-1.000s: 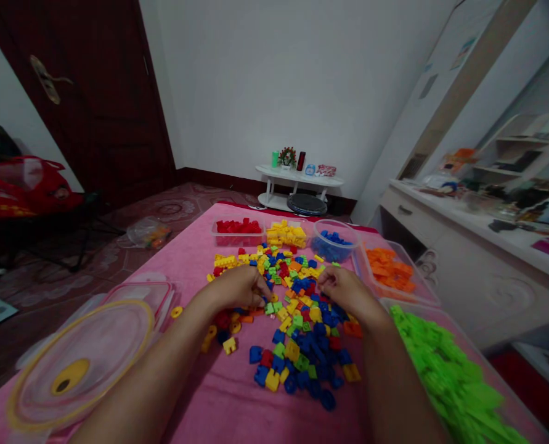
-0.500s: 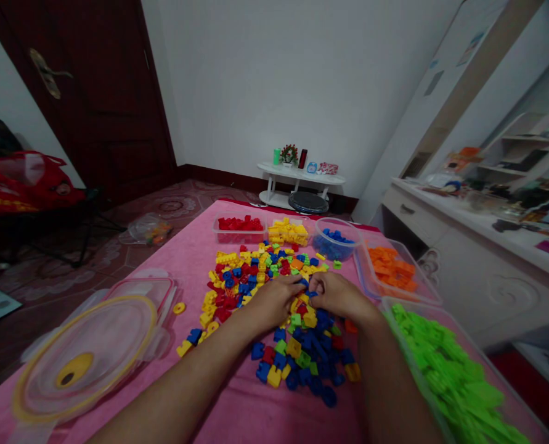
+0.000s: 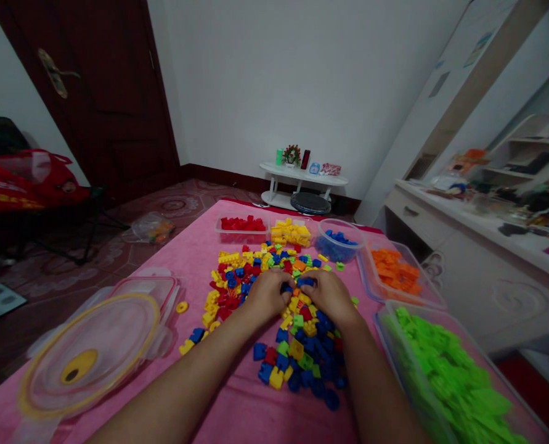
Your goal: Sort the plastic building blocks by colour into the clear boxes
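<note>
Blocks [image 3: 296,349], left hand [image 3: 268,296] and right hand [image 3: 331,295] among them

Left hand [image 3: 269,293] and right hand [image 3: 330,294] sit closer together than a second ago (a blue block [image 3: 307,282] now at each).

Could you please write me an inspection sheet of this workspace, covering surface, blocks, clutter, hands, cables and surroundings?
Surface: pink cloth beneath everything.
Blocks: mixed pile in the middle; red blocks, yellow blocks, blue blocks, orange blocks and green pieces in separate clear containers.
Clutter: overlapping clear lids at left; yellow ring beside them.
Hands: left hand and right hand close together over the pile, each with blue at its fingertips; grip unclear.
Cables: nothing seen.
Surroundings: dark door at left, low white table ahead, pale cabinet at right.
</note>
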### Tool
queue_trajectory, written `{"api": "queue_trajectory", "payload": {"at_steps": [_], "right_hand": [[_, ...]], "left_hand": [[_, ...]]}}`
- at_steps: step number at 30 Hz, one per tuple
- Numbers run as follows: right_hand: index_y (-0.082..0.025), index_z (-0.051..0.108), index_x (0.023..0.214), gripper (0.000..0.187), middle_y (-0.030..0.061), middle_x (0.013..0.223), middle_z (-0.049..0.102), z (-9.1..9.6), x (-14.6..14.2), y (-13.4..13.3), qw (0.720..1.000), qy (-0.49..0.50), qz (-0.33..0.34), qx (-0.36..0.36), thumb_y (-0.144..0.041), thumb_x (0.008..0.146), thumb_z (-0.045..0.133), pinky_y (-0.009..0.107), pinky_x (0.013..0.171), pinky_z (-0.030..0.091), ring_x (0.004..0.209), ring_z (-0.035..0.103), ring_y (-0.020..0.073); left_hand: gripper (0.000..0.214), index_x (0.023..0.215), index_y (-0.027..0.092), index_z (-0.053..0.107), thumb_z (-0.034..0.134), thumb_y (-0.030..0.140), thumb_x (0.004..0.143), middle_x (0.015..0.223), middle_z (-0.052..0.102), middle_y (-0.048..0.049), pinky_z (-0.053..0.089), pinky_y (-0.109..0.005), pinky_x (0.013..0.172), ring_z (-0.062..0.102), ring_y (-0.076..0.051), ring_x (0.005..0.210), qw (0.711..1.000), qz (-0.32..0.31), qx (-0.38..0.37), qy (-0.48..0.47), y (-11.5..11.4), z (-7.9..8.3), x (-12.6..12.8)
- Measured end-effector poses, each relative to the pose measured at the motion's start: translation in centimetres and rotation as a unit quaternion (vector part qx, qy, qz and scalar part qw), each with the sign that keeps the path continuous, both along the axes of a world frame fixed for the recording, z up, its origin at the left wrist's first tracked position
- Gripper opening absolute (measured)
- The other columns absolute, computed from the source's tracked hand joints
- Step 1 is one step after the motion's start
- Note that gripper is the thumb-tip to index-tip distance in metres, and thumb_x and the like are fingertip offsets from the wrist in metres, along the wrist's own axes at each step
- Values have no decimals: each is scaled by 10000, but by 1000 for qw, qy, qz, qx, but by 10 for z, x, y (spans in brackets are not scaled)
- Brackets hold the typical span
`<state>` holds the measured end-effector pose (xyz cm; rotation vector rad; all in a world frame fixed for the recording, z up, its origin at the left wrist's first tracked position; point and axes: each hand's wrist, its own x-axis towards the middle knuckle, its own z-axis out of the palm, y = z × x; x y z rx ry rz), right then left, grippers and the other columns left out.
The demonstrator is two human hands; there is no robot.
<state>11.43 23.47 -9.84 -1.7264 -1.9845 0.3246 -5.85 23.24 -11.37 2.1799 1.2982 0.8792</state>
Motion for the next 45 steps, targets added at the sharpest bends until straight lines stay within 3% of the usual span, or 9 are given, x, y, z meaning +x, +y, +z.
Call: {"api": "queue_trajectory", "payload": {"at_steps": [3,9,12,17,22,24,35,41,45], "right_hand": [[-199,660,856,186,-7,600,606,4,-5,2,977,214,-26,-1,-269,694,604,246,508,391,530,543,143],[-200,571,865,261,2,702,603,22,-32,-9,739,650,22,-175,-418,725,542,211,431,386,534,552,123],[-204,579,888,293,-9,673,582,23,-37,-11,699,682,19,-214,-450,733,540,163,375,288,478,492,87],[-198,566,807,273,-39,670,564,4,-26,-2,742,652,-57,-145,-328,610,703,146,362,219,465,471,61],[-200,654,843,190,31,810,666,-8,-16,3,957,278,-83,-16,-334,723,591,245,549,432,659,593,153],[-216,683,886,197,50,936,684,-8,-15,1,992,90,-85,12,-280,733,576,291,725,453,852,617,199],[-212,572,1057,292,72,1007,645,-4,-26,-9,982,-159,-106,-5,-241,766,561,309,732,429,922,620,234],[-243,643,1006,247,82,1014,625,-6,-26,-8,980,-178,-83,-13,-265,773,564,322,704,419,888,621,246],[-181,661,876,180,86,933,652,-8,-19,-2,995,-71,-75,5,-232,714,603,313,730,415,877,606,230]], "left_hand": [[207,876,185,689,598,178,690,760,654,-24,468,-260,662,580,-152,668,993,56,-13,-107,2,9,-2],[205,927,229,697,653,263,729,964,685,-32,466,-288,837,609,-187,918,962,71,44,-262,-5,37,-3],[257,979,252,697,670,265,724,1022,678,-30,420,-317,931,582,-203,1004,972,18,58,-226,-4,45,-10],[243,969,210,702,620,271,749,920,699,-53,484,-321,792,622,-197,793,982,68,-3,-174,21,33,-44],[309,983,244,698,612,148,703,1045,675,-51,397,-348,954,575,-231,991,992,109,39,-48,40,10,-67],[336,998,256,692,585,121,709,1105,653,-38,383,-333,967,548,-225,1050,996,77,47,27,39,8,-67],[171,832,248,705,623,216,685,885,657,-18,426,-237,679,589,-172,835,974,141,39,171,28,28,-65],[281,852,273,727,740,297,572,768,692,24,395,-203,589,608,-145,700,976,-43,-89,194,15,38,-59],[290,783,274,734,768,248,496,752,690,16,375,-212,555,605,-167,693,965,-38,-80,247,6,38,-48]]}}
